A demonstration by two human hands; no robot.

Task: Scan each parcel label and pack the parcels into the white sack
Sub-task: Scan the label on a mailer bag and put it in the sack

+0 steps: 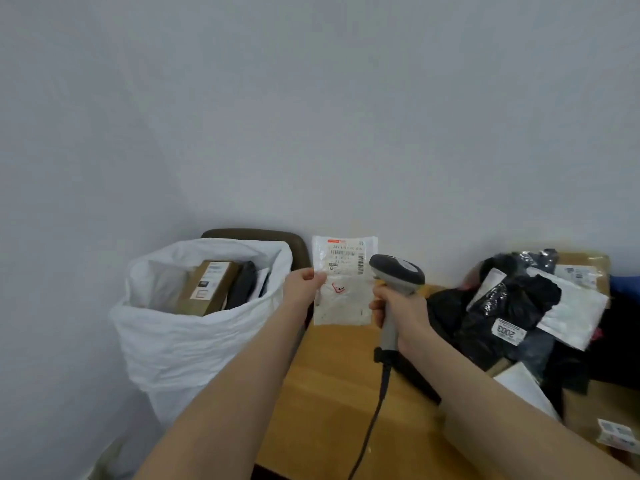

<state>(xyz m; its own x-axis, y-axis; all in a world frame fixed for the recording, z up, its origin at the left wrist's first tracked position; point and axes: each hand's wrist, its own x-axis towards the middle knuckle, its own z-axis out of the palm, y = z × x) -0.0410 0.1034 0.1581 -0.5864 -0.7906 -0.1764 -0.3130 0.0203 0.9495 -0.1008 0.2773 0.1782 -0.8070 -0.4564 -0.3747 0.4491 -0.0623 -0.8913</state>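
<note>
Plain grey-white walls meet in a corner behind a wooden table, and the person's two bare forearms reach forward over it. The left hand pinches a small white parcel by its left edge between thumb and fingers, holding it upright in the air above the table's far end with its printed label facing the camera. The right hand is wrapped around the grey handle of a barcode scanner, whose dark head sits just beside the parcel's right edge, level with the label; its black cable trails down across the tabletop. To the left of the table stands the white sack, open at the top, already holding a brown cardboard box and a dark item beside it. A dark chair back shows behind the sack. On the right side of the table lies a heap of unpacked parcels, mostly black plastic bags with white mailers among them, one tag reading 2003, against a large cardboard box.
</note>
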